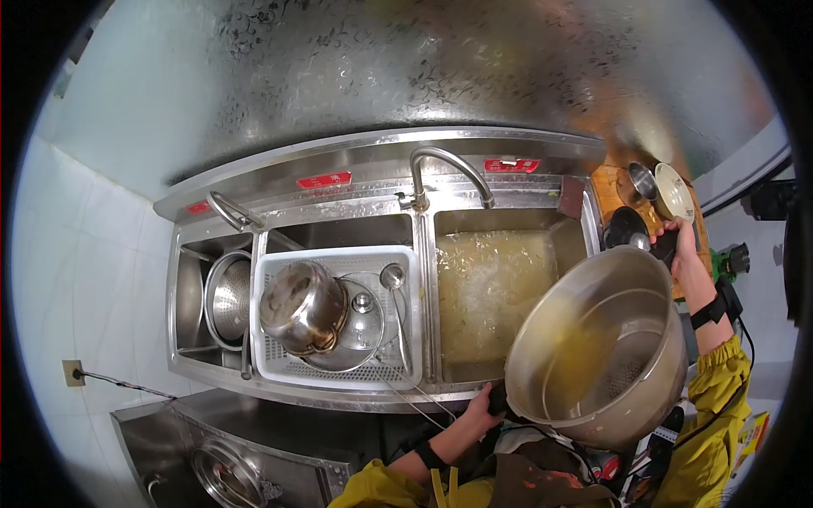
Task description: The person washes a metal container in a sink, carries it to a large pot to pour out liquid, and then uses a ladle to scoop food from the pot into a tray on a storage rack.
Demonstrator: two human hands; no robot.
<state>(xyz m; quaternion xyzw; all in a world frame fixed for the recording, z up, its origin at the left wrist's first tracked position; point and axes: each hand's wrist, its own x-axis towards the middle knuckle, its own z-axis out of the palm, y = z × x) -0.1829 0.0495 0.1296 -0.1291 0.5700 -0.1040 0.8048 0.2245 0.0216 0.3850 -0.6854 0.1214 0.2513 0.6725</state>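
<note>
The left hand (478,413) and right hand (680,248), each grip apparently closed, hold one tilted pot (637,334) by two handles (500,398) at the sink (428,296)'s near-right corner.

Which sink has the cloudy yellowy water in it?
The right-hand sink, beside the big pot, is the only one showing such water. The middle sink holds a white basket, the left sink a colander.
</note>
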